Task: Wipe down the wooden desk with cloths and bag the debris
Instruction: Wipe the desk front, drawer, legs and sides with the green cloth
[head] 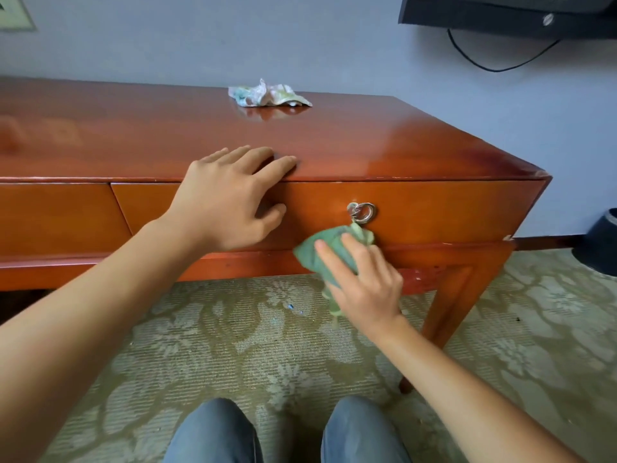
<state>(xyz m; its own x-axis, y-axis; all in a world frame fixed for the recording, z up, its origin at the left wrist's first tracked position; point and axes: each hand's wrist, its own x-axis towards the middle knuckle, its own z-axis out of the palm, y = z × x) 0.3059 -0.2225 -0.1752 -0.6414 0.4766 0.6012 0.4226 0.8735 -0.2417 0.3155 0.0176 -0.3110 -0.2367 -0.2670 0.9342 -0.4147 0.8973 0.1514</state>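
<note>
1. Our right hand point(362, 282) grips a bunched green cloth point(320, 253), fingers curled over it, and presses it against the drawer front just below the metal ring pull point(361, 212); a tail of the cloth hangs down past the wrist.
2. Our left hand point(230, 198) holds nothing. It lies spread wide over the front edge of the table point(384, 142), with the fingers flat on the top and the thumb down against the drawer face.
3. The two hands are near each other but not touching, the left one higher and to the left of the ring pull.
4. The table top is glossy reddish wood. A second, crumpled patterned cloth point(268, 94) sits at its far edge, close to the wall, well apart from both hands.
5. Under the table we see a floral carpet point(233, 335) with a few small specks point(290, 306) on it, just left of the hanging cloth.
6. Our knees in blue jeans point(213, 429) show at the bottom of the view.
7. A dark bin point(601, 245) stands on the floor to the right of the table, and a black screen point(500, 11) with a dangling cable hangs on the wall above it.
</note>
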